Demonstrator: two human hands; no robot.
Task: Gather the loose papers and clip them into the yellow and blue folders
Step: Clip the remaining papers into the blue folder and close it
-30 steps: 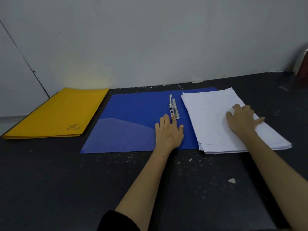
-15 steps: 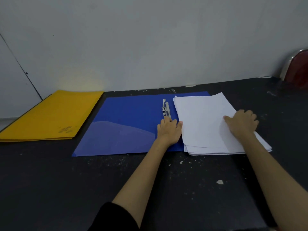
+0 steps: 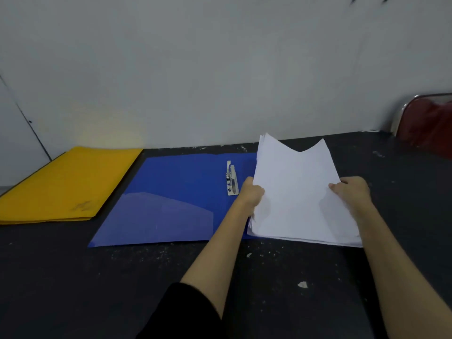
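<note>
Two hands are working the stack of papers (image 3: pixel 296 192) for me right now: my left hand (image 3: pixel 252 194) is gripping its left edge and my right hand (image 3: pixel 352 194) is pinching its right edge, tilting the far side up while the near edge is resting over the right part of the open blue folder (image 3: pixel 176 199), just beside the metal clip (image 3: pixel 232 178). I am judging the sheets light, limp and slippery against one another, since the top edge is already sagging in the middle, so holding both side edges firmly looks wise. Off to the left, the yellow folder (image 3: pixel 68 184) is lying closed on the dark table (image 3: pixel 97 285).
</note>
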